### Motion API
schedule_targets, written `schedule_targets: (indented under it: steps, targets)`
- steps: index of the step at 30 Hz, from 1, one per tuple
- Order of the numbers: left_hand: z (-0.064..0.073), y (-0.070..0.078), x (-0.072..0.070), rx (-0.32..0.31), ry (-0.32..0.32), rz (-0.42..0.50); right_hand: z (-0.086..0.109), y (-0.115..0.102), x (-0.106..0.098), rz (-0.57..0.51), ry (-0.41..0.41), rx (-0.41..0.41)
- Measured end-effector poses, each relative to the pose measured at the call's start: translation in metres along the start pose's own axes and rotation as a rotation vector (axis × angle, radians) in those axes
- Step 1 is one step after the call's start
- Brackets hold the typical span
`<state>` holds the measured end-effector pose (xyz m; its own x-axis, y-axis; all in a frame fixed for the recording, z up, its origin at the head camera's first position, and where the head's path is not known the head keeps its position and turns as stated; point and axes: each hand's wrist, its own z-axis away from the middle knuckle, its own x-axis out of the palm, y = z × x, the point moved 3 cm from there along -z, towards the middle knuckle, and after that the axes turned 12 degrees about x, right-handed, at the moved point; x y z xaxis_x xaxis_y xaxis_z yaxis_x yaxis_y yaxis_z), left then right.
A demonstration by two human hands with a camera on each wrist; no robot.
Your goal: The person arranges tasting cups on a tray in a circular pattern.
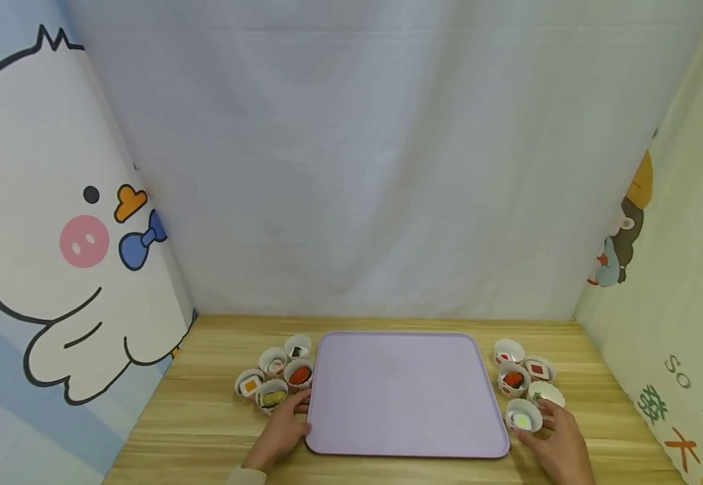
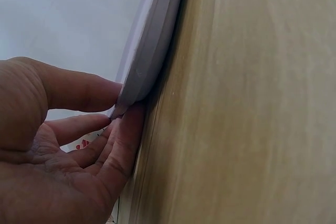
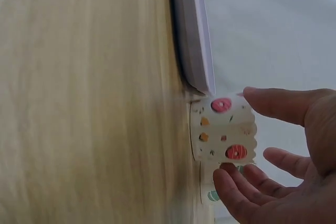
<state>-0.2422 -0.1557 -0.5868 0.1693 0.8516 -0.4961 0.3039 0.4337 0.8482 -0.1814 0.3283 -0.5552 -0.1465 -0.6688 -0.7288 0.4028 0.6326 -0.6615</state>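
Observation:
A lilac rectangular tray lies on the wooden table. My left hand is at its near left edge; in the left wrist view the thumb and fingers pinch the tray's rim. At the tray's near right corner, my right hand spans a scalloped paper cup holding something white with a yellow-green centre. In the right wrist view its thumb meets one side of the donut-printed cup, with fingertips at the other side. The cup stands on the table, close beside the tray.
Several more paper cups with sushi-like pieces stand right of the tray, including one with an orange-red top. Another group stands at left, including a yellowish-topped piece. A pale curtain hangs behind; printed cloths flank both sides.

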Motion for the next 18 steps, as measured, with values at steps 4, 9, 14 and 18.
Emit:
schedule_targets:
  steps: [4,9,14,18]
  targets:
    - [-0.0001,-0.0001,-0.0002,-0.002,0.011,-0.018,-0.0021,-0.0019,0.0011,0.009,-0.043,-0.009]
    - [-0.0003,0.0007,-0.0011,-0.004,0.01,-0.025,-0.0044,-0.0045,0.0019,0.043,-0.074,-0.036]
    - [0.0001,0.002,-0.0013,0.003,0.004,-0.013,-0.0083,-0.0042,0.0031,0.078,-0.09,-0.042]
    - [0.0001,0.0012,-0.0006,0.011,-0.003,-0.006,-0.0101,-0.0022,0.0026,0.084,-0.072,-0.03]
